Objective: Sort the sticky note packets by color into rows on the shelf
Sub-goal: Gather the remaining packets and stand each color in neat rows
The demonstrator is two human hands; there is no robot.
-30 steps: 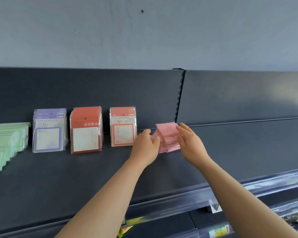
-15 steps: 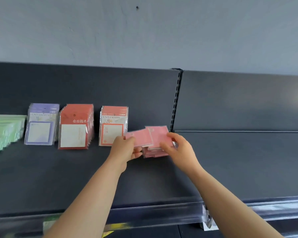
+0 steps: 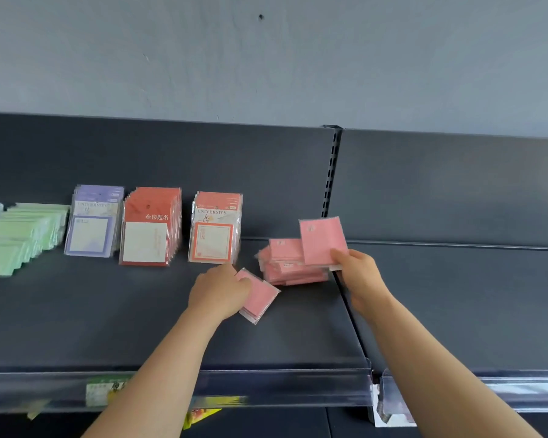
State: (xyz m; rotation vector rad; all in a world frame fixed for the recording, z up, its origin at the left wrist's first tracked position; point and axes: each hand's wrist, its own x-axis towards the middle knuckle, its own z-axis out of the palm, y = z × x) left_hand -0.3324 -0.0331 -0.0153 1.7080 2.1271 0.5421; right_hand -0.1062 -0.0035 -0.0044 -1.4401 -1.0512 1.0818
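The left hand (image 3: 220, 287) grasps a small stack of pink packets (image 3: 260, 297), fingers curled over its left part; the stack lies tilted, low over the dark shelf (image 3: 108, 327), and contact with the shelf surface cannot be confirmed. The right hand (image 3: 358, 273) pinches one pink packet (image 3: 321, 240) at its lower right corner and holds it raised, face toward the camera, above and just right of the loose pink pile (image 3: 290, 263). The pile rests on the shelf near the back panel, beside the slotted upright (image 3: 331, 175).

Standing rows along the far edge of the shelf, left to right:
- green packets (image 3: 19, 238), fanned toward the near side
- purple packets (image 3: 92, 222)
- red packets (image 3: 151, 227) with a white centre panel
- red-bordered packets (image 3: 214, 229), just left of the pink pile

A clear price rail (image 3: 266, 387) runs along the near edge of the shelf. The grey wall (image 3: 266, 58) rises above the back panel.
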